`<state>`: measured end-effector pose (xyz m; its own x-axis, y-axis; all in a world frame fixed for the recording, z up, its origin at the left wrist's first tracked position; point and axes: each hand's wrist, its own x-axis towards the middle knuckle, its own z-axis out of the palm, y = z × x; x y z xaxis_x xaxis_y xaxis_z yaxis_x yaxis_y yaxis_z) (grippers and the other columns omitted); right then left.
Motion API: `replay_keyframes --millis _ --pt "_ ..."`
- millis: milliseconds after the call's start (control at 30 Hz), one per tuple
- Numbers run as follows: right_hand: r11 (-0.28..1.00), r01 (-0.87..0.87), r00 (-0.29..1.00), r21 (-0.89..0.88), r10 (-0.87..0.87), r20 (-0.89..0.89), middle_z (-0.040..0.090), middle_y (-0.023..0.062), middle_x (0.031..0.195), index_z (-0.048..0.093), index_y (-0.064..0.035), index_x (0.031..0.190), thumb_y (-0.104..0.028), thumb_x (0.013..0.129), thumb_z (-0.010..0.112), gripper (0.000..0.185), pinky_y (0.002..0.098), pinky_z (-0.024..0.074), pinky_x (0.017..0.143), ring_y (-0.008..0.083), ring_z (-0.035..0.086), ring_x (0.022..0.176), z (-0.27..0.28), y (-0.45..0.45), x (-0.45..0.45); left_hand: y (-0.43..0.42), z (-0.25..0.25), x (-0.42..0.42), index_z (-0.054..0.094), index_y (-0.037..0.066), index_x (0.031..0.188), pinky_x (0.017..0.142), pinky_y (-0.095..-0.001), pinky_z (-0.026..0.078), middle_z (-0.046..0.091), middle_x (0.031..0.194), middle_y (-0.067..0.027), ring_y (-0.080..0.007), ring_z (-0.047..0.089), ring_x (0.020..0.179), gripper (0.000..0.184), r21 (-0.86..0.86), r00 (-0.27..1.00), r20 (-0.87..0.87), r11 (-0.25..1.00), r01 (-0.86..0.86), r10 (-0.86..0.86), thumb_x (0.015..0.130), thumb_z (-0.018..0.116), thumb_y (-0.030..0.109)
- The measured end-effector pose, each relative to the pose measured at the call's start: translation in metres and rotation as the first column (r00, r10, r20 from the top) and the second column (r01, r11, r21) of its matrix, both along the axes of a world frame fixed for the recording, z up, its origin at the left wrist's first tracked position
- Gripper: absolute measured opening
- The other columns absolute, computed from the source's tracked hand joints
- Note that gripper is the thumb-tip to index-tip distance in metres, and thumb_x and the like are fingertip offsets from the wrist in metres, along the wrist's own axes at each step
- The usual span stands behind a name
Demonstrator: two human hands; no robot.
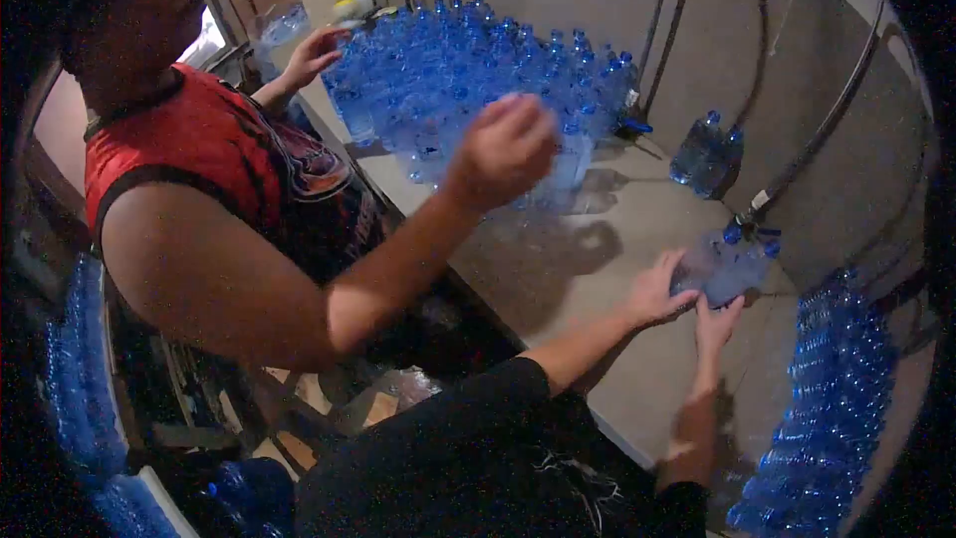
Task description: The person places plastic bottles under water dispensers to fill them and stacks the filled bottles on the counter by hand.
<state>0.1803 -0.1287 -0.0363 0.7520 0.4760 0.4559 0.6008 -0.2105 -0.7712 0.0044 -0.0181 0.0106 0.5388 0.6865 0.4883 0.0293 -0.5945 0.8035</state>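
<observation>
My left hand (657, 289) and my right hand (719, 323) are on clear plastic bottles (725, 267) with blue tops, at the right part of the counter. The left one presses against their left side, while the right one touches their lower side. The bottles are blurred, and two blue tops show at their far end, near a hose fitting. Behind them, two filled bottles (705, 154) stand against the wall.
A co-worker in a red sleeveless top (199, 139) stands at the left, one fist raised over the counter (528, 284), the other hand by a large group of blue-capped bottles (468, 70). Stacked bottles (817, 408) lie at right. Hoses (832, 130) hang along the wall.
</observation>
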Motion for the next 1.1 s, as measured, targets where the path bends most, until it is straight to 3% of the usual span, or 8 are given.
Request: replay_keyframes --millis 133,300,433,600,700,900,1033,1100 --pt "1.000 0.016 0.990 0.006 -0.015 -0.138 0.045 0.0256 0.142 0.024 0.0088 0.149 -0.018 0.080 0.081 0.094 0.0399 0.0464 0.104 0.0334 0.054 0.128 -0.015 -0.001 0.011 0.005 -0.001 0.003 0.040 0.006 0.143 0.089 -0.0497 0.052 0.055 0.129 -0.0199 -0.0442 0.061 0.108 0.080 -0.006 0.998 -0.052 1.000 0.018 -0.018 0.082 0.076 0.041" --pt "0.998 0.042 0.999 -0.047 -0.043 -0.032 0.039 0.0288 0.147 0.026 0.0063 0.149 -0.022 0.078 0.083 0.096 0.0429 0.0452 0.106 0.0380 0.052 0.128 -0.020 0.005 0.015 0.007 0.001 -0.005 0.040 0.007 0.144 0.092 -0.0498 0.051 0.054 0.132 -0.0201 -0.0428 0.059 0.113 0.082 0.007 1.000 -0.017 1.000 0.015 -0.015 0.080 0.077 0.043" --pt "0.997 0.047 0.995 -0.063 -0.052 -0.080 0.038 0.0304 0.148 0.024 0.0084 0.150 -0.023 0.078 0.083 0.098 0.0428 0.0454 0.106 0.0378 0.052 0.128 -0.012 0.000 0.005 0.009 -0.007 0.001 0.041 0.008 0.144 0.093 -0.0491 0.051 0.055 0.131 -0.0183 -0.0403 0.060 0.114 0.086 0.008 1.000 -0.015 1.000 0.007 -0.007 0.079 0.076 0.051" --pt "1.000 -0.022 0.997 -0.014 0.021 -0.071 0.036 0.0293 0.148 0.022 0.0088 0.150 -0.014 0.083 0.079 0.091 0.0412 0.0462 0.105 0.0357 0.050 0.131 -0.018 0.000 0.016 0.009 -0.020 0.003 0.041 0.005 0.144 0.096 -0.0484 0.050 0.053 0.136 -0.0216 -0.0409 0.057 0.119 0.086 0.007 0.998 0.053 0.999 0.037 -0.037 0.080 0.075 0.052" --pt "0.995 -0.065 0.994 0.077 0.071 -0.080 0.037 0.0301 0.146 0.025 0.0096 0.149 -0.014 0.082 0.080 0.090 0.0419 0.0457 0.105 0.0352 0.050 0.131 -0.026 0.003 0.014 0.011 -0.010 -0.002 0.040 0.003 0.144 0.097 -0.0476 0.050 0.053 0.135 -0.0244 -0.0413 0.057 0.120 0.089 -0.043 0.996 -0.052 0.997 0.067 -0.069 0.079 0.076 0.052" --pt "0.979 0.091 0.994 -0.184 -0.078 0.074 0.048 0.0284 0.140 0.028 0.0067 0.148 -0.020 0.079 0.082 0.092 0.0434 0.0418 0.108 0.0363 0.050 0.131 -0.033 0.002 0.032 0.017 -0.019 0.006 0.042 0.002 0.141 0.103 -0.0437 0.044 0.054 0.131 -0.0227 -0.0366 0.056 0.119 0.084 0.029 0.990 0.072 0.992 0.123 -0.124 0.080 0.076 0.049" --pt "1.000 -0.028 0.982 -0.005 0.028 0.187 0.049 0.0271 0.141 0.033 0.0043 0.147 -0.021 0.077 0.084 0.091 0.0441 0.0405 0.109 0.0371 0.050 0.130 -0.024 0.007 0.030 0.021 -0.017 0.000 0.042 0.001 0.142 0.104 -0.0451 0.043 0.053 0.132 -0.0236 -0.0378 0.053 0.122 0.088 0.062 0.986 0.087 0.989 0.135 -0.141 0.078 0.076 0.052" --pt "0.999 0.038 0.985 -0.028 -0.033 0.167 0.049 0.0263 0.140 0.037 0.0044 0.144 -0.019 0.076 0.085 0.087 0.0472 0.0417 0.107 0.0375 0.051 0.127 -0.012 0.007 0.022 0.015 -0.022 0.002 0.042 0.001 0.142 0.105 -0.0458 0.042 0.053 0.132 -0.0240 -0.0384 0.052 0.123 0.090 0.082 0.986 0.075 0.986 0.145 -0.151 0.077 0.076 0.053"
